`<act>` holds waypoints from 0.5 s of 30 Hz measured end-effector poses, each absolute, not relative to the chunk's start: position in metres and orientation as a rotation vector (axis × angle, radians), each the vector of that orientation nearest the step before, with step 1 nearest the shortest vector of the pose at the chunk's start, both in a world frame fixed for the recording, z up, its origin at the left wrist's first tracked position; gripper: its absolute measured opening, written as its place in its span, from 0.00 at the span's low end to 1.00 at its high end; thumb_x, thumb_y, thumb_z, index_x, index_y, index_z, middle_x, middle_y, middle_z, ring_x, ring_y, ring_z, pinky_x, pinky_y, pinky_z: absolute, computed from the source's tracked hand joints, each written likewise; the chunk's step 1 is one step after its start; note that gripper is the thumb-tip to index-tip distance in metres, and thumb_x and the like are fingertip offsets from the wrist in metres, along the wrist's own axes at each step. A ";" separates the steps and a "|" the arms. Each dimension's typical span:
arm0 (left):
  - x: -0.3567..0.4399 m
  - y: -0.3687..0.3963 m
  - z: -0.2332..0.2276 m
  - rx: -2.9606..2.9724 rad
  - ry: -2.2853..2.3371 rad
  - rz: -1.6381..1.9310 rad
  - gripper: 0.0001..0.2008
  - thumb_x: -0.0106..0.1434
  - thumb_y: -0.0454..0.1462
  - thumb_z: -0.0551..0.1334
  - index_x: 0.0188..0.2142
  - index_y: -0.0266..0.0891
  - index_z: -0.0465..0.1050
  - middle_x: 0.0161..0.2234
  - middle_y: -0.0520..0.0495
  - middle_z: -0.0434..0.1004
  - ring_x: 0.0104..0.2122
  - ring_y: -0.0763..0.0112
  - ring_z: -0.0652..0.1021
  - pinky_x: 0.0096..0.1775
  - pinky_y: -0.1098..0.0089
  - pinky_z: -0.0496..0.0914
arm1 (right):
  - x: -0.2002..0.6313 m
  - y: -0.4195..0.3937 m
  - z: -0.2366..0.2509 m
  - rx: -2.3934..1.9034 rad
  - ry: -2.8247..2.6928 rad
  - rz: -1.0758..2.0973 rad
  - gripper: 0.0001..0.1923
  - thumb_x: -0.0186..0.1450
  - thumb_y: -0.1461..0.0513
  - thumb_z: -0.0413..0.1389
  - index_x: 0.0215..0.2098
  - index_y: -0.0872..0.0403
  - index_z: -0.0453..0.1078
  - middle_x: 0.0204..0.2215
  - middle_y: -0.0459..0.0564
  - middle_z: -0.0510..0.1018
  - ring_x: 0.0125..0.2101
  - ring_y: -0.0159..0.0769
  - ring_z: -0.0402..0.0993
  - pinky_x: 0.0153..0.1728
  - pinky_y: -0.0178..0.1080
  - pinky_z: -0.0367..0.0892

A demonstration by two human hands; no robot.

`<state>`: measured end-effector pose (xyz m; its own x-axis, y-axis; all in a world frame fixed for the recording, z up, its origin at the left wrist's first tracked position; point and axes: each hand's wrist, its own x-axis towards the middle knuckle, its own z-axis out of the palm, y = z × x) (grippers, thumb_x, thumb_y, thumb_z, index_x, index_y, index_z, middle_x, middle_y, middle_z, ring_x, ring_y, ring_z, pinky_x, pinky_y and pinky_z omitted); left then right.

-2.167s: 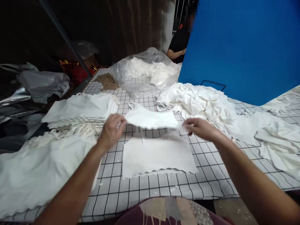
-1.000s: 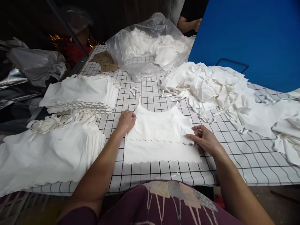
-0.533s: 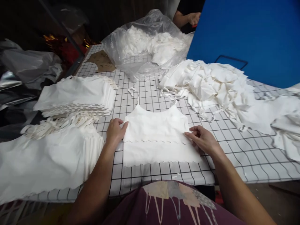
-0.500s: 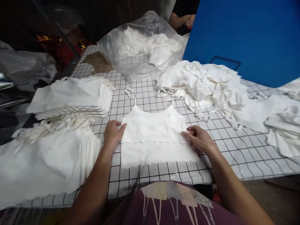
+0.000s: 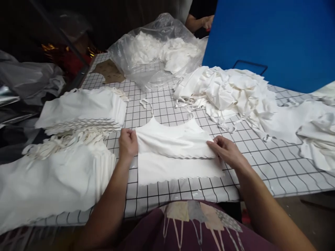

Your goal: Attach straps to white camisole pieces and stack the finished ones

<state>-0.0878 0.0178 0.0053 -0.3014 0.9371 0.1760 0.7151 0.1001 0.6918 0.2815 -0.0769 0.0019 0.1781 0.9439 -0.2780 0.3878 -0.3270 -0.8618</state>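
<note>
Right now the left hand (image 5: 128, 143) pinches the left edge of a white camisole top (image 5: 172, 139), fingers closed on the cloth, while the right hand (image 5: 226, 152) grips its right edge the same way. That top lies flat on another white scallop-hemmed piece (image 5: 178, 169) at the near middle of the gridded bench (image 5: 274, 167). Just left sits a neat stack of folded tops (image 5: 81, 109); a loose heap of white garments (image 5: 230, 92) lies beyond, beside a clear plastic bag (image 5: 157, 48).
</note>
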 end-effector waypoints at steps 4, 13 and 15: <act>-0.079 0.030 0.012 1.690 2.030 0.981 0.05 0.66 0.36 0.57 0.35 0.43 0.59 0.31 0.49 0.71 0.33 0.67 0.74 0.38 0.68 0.67 | 0.282 -0.052 0.007 -1.691 -1.181 1.173 0.20 0.61 0.49 0.62 0.28 0.52 0.59 0.20 0.39 0.59 0.20 0.26 0.52 0.19 0.32 0.48; -0.084 0.041 0.033 1.587 1.921 1.079 0.05 0.66 0.38 0.55 0.39 0.40 0.67 0.29 0.51 0.74 0.28 0.70 0.75 0.31 0.73 0.66 | 0.272 -0.021 0.046 -1.552 -1.022 0.954 0.17 0.60 0.54 0.64 0.30 0.51 0.60 0.18 0.39 0.64 0.17 0.27 0.61 0.17 0.29 0.60; -0.087 0.021 0.031 1.534 1.899 1.020 0.07 0.66 0.40 0.56 0.39 0.39 0.68 0.26 0.51 0.74 0.25 0.71 0.73 0.28 0.73 0.64 | 0.276 -0.045 0.044 -1.609 -1.053 1.032 0.17 0.60 0.53 0.64 0.31 0.51 0.62 0.18 0.40 0.66 0.18 0.27 0.63 0.16 0.29 0.60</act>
<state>-0.0872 0.0210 0.0313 -0.2479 0.9656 0.0782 0.5986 0.0892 0.7960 0.2755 -0.0446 0.0441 0.2814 0.9471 -0.1540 0.1726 -0.2078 -0.9628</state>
